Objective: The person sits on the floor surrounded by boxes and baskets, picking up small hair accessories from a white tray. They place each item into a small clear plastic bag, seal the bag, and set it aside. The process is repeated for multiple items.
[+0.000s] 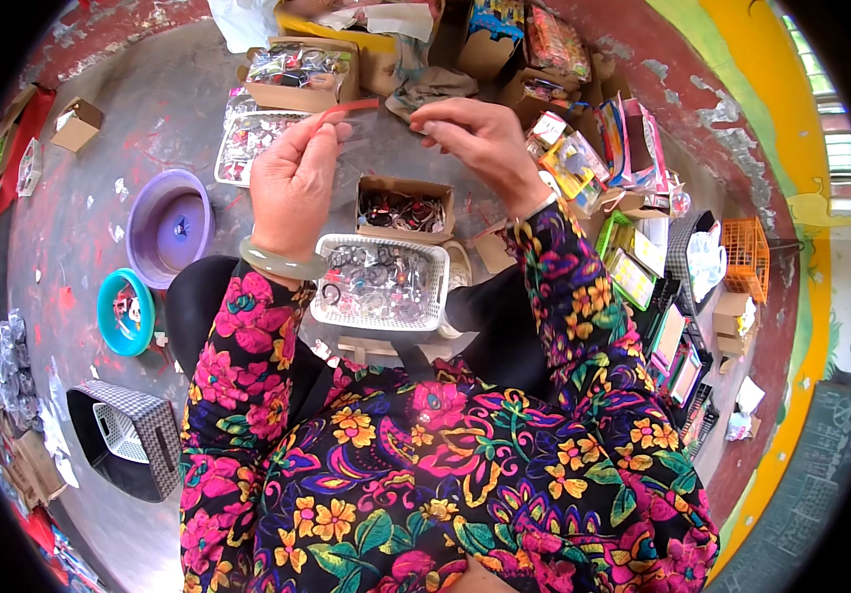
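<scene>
Raised in front of me, my left hand (297,178) pinches a small clear plastic bag with a red top strip (354,106). A pale bangle circles that wrist. My right hand (485,143) is at the bag's right, thumb and fingers pressed together; whatever they grip is too small to make out. Below the hands, between my legs, sits a white plastic basket (442,287) full of small clear packets with dark and reddish pieces. Just beyond it stands an open cardboard box (404,236) holding dark and red small items.
A purple basin (139,237) and a teal basin (105,314) stand on the left, near a checked bin (154,445). Another white basket (222,163) and a packed carton (292,97) lie ahead. Boxes, a green tray (633,277) and an orange crate (746,259) crowd the right wall.
</scene>
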Demonstrator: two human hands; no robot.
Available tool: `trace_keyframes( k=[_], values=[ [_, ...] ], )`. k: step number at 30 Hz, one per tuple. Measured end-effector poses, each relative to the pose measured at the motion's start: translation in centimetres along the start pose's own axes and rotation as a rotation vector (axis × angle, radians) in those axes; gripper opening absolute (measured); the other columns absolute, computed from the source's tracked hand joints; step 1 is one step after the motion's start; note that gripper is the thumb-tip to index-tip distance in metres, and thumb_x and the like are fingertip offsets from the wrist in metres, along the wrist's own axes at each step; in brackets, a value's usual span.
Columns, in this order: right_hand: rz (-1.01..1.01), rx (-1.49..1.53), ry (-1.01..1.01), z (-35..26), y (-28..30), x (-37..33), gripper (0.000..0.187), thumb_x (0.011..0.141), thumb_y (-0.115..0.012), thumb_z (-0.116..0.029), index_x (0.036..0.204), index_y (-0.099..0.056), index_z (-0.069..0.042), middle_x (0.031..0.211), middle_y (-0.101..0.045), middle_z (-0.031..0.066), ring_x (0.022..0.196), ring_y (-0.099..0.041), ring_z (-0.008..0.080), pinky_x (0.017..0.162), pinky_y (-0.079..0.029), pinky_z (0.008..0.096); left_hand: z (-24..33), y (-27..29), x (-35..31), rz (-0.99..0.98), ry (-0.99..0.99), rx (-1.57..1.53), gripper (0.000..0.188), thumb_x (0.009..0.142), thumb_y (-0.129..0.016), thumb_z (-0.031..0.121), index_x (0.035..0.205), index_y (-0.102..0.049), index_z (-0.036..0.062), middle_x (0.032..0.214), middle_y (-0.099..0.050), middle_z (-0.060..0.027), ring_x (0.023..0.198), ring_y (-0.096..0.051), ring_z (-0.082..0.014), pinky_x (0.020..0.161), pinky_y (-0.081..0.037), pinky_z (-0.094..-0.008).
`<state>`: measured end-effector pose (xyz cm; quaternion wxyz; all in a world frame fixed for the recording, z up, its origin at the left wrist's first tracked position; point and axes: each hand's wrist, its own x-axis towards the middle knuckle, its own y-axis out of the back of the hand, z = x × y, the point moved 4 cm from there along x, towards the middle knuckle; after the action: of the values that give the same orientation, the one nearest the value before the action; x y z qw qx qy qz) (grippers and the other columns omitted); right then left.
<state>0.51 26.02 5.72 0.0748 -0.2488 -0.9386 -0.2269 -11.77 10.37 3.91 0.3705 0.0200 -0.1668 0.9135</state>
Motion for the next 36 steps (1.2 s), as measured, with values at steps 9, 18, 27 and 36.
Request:
trace_keyframes(
  k=[9,18,27,36],
  values=[
    [-0.802,-0.953,-0.322,20.7,-4.4,-1.3,0.022,0.064,-0.053,-0.011,0.081,-0.068,-0.008,0.077,-0.063,0.0164,0.075,-0.059,0.0337,0.068,-0.047,0.0389,0.4,-0.1,-0.8,0.004,0.041,0.079,0.022,0.089,-0.05,0.009,0.105,-0.059,-0.0044,0.092,-0.062,-0.0059,0.082,-0.056,-0.0076,0.075,-0.044,-0.0202],
    [-0.687,-0.698,-0.34,27.8,-11.4,-3.7,0.027,0.069,-0.055,-0.019,0.091,-0.065,-0.007,0.088,-0.063,0.0169,0.084,-0.058,0.0338,0.075,-0.045,0.042,1.8,0.3,-1.6,0.026,0.122,0.063,0.022,0.09,-0.049,0.007,0.105,-0.058,-0.0056,0.094,-0.063,-0.0086,0.087,-0.058,-0.01,0.079,-0.045,-0.0224],
    [-0.498,-0.682,-0.592,31.3,-15.7,-4.9,0.026,0.075,-0.053,-0.011,0.097,-0.063,-0.002,0.098,-0.06,0.0214,0.096,-0.057,0.0351,0.084,-0.046,0.0408,1.5,1.0,-2.0,0.0,0.196,0.098,0.027,0.093,-0.042,0.012,0.105,-0.056,-0.0068,0.103,-0.061,-0.0137,0.097,-0.058,-0.0182,0.086,-0.045,-0.0295],
    [-0.604,-0.634,-0.53,29.7,-12.4,-3.8,0.024,0.069,-0.061,-0.021,0.086,-0.067,-0.005,0.077,-0.065,0.015,0.066,-0.063,0.028,0.065,-0.05,0.0359,1.5,0.9,-2.0,-0.002,0.201,0.061,0.026,0.093,-0.043,0.012,0.106,-0.057,-0.006,0.101,-0.062,-0.0118,0.094,-0.058,-0.0158,0.085,-0.045,-0.028]
  ],
)
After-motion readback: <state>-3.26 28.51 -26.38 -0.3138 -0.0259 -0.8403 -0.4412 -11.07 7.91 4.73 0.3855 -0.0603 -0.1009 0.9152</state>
